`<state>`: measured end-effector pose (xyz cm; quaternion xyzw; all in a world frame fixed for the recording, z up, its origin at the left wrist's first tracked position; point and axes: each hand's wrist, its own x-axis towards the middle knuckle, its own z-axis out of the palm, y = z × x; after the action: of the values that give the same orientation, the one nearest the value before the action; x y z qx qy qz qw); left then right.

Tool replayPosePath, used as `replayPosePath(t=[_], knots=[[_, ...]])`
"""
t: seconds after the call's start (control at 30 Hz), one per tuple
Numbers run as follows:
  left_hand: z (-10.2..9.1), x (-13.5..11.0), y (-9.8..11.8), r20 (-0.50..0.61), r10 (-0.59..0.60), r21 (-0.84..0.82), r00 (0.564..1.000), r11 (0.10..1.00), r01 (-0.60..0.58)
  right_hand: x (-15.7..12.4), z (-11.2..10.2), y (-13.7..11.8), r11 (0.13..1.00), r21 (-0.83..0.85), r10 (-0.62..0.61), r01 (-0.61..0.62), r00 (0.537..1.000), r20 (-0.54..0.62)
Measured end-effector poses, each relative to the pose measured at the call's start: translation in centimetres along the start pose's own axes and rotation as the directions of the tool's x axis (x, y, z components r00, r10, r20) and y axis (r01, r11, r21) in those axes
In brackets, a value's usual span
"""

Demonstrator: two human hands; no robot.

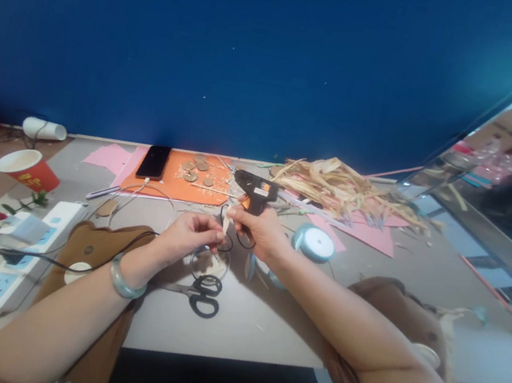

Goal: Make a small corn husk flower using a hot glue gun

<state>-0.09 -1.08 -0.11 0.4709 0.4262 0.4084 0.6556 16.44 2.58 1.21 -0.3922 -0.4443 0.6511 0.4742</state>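
Observation:
My right hand is wrapped around the handle of a black hot glue gun, with a clear glue stick sticking out of its back end. Its thumb also reaches a small pale strip, which looks like dried husk. My left hand, with a jade-coloured bangle on the wrist, pinches the strip's lower end between thumb and fingers. Below the hands lies a pair of black-handled scissors. Just above them a clear round dish or roll is partly hidden.
A heap of dried husks lies at the back right, near a ribbon spool. On the left are a power strip, a red paper cup and a phone. Wood slices rest on orange paper. A blue wall stands behind.

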Motion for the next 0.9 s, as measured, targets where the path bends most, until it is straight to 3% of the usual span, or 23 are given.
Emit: replayPosePath(t=[0.47, 0.63, 0.73, 0.83, 0.9], knots=[[0.3, -0.1, 0.7, -0.075, -0.006, -0.081, 0.997, 0.997, 0.0, 0.1, 0.1, -0.4, 0.998, 0.017, -0.058, 0.058, 0.997, -0.043], [0.3, 0.0, 1.1, -0.109, 0.061, -0.019, 0.992, 0.998, -0.064, 0.4, -0.5, -0.7, 0.974, -0.168, -0.162, 0.15, 0.985, -0.06], [0.0, 0.0, 1.2, -0.189, 0.153, 0.049, 0.97, 0.988, -0.146, 0.2, -1.2, -2.2, 0.876, -0.436, -0.23, 0.207, 0.973, 0.0], [-0.4, 0.1, 1.3, -0.265, 0.203, 0.082, 0.942, 0.979, -0.188, -0.8, -1.7, -4.2, 0.707, -0.635, -0.242, 0.311, 0.95, 0.196], [-0.6, 0.1, 1.3, -0.315, 0.22, 0.107, 0.923, 0.975, -0.195, -1.5, -1.8, -5.2, 0.563, -0.712, -0.243, 0.42, 0.907, 0.343]])
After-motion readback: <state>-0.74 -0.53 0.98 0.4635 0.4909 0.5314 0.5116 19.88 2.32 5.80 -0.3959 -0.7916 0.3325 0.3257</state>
